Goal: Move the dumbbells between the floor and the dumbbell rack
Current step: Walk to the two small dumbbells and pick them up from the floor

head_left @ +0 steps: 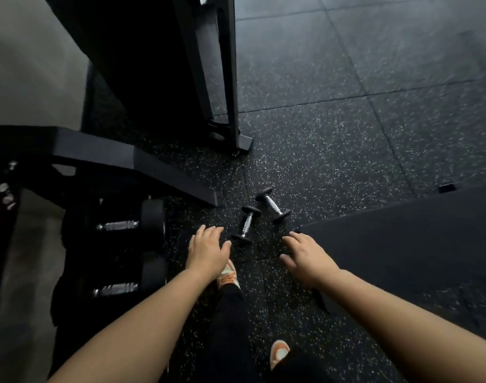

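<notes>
Two small dumbbells with black heads and chrome handles lie on the speckled rubber floor: the nearer dumbbell point(247, 224) and the farther dumbbell point(273, 205), side by side and slightly angled. My left hand point(207, 251) hovers open just left of the nearer one, not touching it. My right hand point(305, 257) is open too, spread to the right of both dumbbells. The dumbbell rack point(137, 164) stands at the left, with two large dumbbells point(117, 225) on its low shelf.
A tall black machine frame point(222, 78) stands ahead with its foot on the floor. A dark raised mat or platform point(402, 244) fills the right. My orange and white shoes point(228, 275) are below the hands.
</notes>
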Tool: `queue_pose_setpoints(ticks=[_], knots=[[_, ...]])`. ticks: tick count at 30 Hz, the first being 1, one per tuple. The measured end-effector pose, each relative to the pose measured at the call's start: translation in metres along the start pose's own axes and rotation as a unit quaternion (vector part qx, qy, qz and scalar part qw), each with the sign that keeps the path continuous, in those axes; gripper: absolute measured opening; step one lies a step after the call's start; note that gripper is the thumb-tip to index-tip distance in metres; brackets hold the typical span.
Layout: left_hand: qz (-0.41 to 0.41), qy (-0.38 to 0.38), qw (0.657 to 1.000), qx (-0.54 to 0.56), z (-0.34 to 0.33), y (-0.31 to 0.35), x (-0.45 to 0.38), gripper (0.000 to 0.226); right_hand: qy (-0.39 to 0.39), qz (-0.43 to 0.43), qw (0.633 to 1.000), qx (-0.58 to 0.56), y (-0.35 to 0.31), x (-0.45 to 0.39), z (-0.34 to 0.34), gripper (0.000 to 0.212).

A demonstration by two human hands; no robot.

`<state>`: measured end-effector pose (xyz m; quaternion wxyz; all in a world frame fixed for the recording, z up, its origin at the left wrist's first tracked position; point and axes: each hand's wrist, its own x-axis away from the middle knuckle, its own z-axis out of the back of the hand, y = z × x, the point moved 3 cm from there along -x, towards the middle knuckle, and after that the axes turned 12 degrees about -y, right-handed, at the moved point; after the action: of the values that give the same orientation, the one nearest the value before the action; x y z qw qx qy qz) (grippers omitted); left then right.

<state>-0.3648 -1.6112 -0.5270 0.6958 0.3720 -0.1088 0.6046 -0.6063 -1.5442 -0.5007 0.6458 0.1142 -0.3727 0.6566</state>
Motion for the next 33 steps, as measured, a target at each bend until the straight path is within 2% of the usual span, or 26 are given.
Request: queue_pose_setpoints(ticks=[6, 16, 22, 27, 33], knots=[[0.031, -0.081, 0.996, 0.017, -0.052, -0.029, -0.164, 0.055, -0.039, -0.043, 0.998, -0.015, 0.049, -0.155, -0.029, 0.053], [0.048, -0.120, 0.990, 0.062, -0.187, -0.058, -0.382, 0.052, -0.115, -0.018, 0.993, 0.011, 0.154, -0.395, -0.103, 0.045], [0.124, -0.165, 0.967, 0.152, -0.277, -0.087, -0.465, 0.051, -0.166, -0.088, 0.982, -0.035, 0.215, -0.496, -0.155, 0.031], [0.156, -0.179, 0.952, 0.194, -0.337, -0.110, -0.506, 0.050, -0.121, -0.101, 0.984, -0.085, 0.252, -0.552, -0.188, 0.033], [0.197, -0.182, 0.925, 0.269, -0.367, -0.117, -0.535, 0.049, -0.101, -0.122, 0.979, -0.128, 0.274, -0.596, -0.211, 0.034]])
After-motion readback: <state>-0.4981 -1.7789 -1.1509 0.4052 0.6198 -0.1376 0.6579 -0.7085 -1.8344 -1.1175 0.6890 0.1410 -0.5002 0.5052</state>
